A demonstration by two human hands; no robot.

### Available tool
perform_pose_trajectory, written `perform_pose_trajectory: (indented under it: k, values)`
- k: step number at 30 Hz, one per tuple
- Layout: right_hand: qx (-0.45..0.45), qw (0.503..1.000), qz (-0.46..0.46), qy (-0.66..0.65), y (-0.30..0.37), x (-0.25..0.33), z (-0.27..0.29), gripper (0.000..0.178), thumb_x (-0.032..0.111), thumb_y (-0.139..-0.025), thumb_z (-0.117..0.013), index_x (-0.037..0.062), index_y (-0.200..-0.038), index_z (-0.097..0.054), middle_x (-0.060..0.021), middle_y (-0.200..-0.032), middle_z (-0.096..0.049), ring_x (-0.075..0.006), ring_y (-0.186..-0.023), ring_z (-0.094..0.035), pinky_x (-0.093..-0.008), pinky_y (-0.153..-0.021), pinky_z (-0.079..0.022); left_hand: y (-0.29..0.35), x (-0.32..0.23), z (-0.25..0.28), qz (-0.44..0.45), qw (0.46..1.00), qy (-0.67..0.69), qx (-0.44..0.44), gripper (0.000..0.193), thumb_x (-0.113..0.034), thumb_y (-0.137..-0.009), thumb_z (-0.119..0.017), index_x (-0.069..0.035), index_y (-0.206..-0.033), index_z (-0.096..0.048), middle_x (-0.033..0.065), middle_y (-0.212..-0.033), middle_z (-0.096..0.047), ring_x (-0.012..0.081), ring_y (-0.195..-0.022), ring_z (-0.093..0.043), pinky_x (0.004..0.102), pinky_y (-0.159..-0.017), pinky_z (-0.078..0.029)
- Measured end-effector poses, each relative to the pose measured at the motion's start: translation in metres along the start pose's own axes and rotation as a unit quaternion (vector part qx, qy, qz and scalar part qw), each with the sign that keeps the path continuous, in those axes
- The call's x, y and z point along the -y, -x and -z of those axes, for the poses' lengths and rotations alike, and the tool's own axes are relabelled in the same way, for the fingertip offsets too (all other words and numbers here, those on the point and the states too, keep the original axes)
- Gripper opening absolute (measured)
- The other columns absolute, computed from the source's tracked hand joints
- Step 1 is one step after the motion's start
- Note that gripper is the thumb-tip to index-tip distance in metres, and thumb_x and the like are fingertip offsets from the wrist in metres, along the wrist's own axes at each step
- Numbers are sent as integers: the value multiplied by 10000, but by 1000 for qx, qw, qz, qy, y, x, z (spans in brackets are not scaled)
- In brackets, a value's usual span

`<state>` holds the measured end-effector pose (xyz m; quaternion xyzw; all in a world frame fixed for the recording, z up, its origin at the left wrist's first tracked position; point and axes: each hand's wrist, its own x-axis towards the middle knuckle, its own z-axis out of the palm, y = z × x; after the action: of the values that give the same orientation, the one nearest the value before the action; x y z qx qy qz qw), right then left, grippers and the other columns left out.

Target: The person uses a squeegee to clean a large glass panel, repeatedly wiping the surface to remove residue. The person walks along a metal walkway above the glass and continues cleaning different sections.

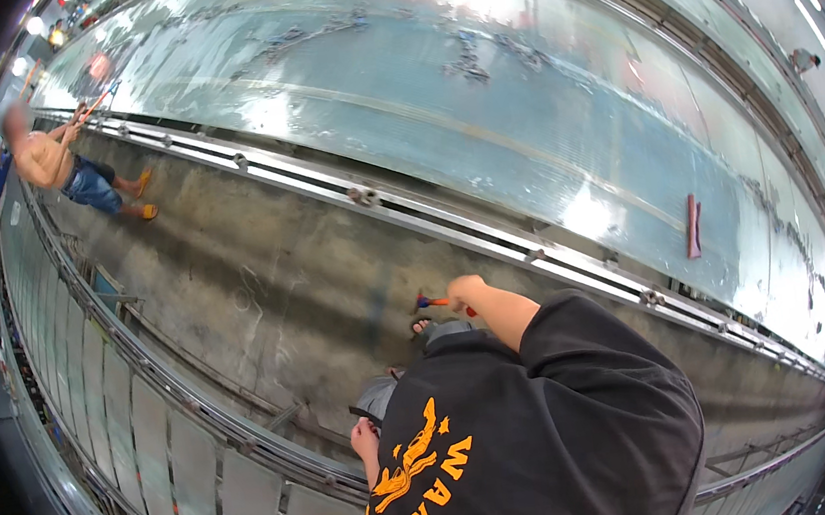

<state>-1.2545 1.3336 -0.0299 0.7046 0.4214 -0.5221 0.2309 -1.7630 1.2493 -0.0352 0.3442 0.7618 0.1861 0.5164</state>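
Observation:
My right hand [465, 290] is closed around the orange-red handle of a short tool [431, 302]. Its small dark blue end points left, over the floor beside my foot; I cannot make out its exact kind. My right arm is bent, away from the metal rail of the long table. Down by my left thigh is my left hand [363, 438], fingers curled in. A thin dark strip [364, 415] shows just above it; whether the hand grips that strip is too small to tell.
A long table with a wet, glassy surface [395, 88] runs along the far side, edged by a metal rail [366, 198]. A dark red strip [694, 226] lies on it. Concrete floor [234, 276] separates it from a slatted rack [188, 462] at left. Another person [72, 173] holds a long pole.

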Motion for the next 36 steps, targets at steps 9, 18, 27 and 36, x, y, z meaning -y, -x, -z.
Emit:
perform_pose_trajectory:
  k: [9, 18, 27, 36]
  values:
    - [-114, 991, 47, -52, -75, 231, 120, 469, 424, -698, -930, 9, -879, -810, -170, -865, -798, -326, -785, -779, -460, -760, -603, -225, -104, 95, 59, 995, -82, -22, 549, -515, -1024, -702, -4, -1212, -770, 151, -1135, -801, 267, -1032, -750, 415, -893, -578]
    - [-46, 956, -103, -269, -61, 396, 181, 184, 123, -821, -834, -23, -825, -722, -128, -747, -685, -246, -615, -655, -440, -556, -489, -421, -257, 265, 40, 994, -4, 101, 516, -504, -1048, -689, -8, -1164, -771, 84, -985, -782, 197, -880, -699, 378, -814, -556]
    - [16, 943, -96, -317, -286, 524, 257, 215, 158, -834, -814, -42, -866, -743, -131, -809, -711, -279, -698, -697, -465, -617, -523, -612, -391, 362, 93, 970, 211, -80, 394, -431, -1085, -661, -45, -1080, -736, 72, -918, -777, 184, -725, -712, 357, -627, -566]
    - [3, 996, 11, 91, -384, 891, 576, 356, 322, -819, -825, -17, -921, -793, -168, -846, -768, -298, -781, -757, -469, -702, -576, -698, -488, 411, 198, 978, 17, -59, 618, -548, -1031, -664, 45, -1169, -771, 164, -1054, -794, 297, -954, -747, 451, -807, -567]
